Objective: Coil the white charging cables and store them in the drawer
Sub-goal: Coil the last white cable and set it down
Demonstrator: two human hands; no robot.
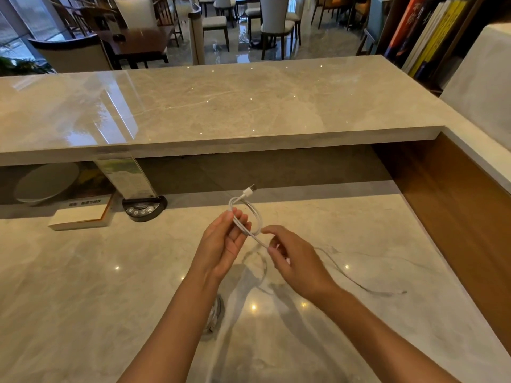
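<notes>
Hands at work above the bench (83,286): the left hand (224,244) pinches the first loop of a white cable (253,214), plug (249,191) pointing to 1 o'clock, while the right hand (293,261) grips the strand just beside it. The slack trails to 4 o'clock along the bench. A loose pinch could let the loop spring open; the dragging tail may kink. No drawer is in view.

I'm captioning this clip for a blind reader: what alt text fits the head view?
Two bare hands coil a white charging cable above a marble desk: the left hand holds the loop, the right hand pinches the trailing length. A second coiled cable lies on the desk below the left forearm.
</notes>
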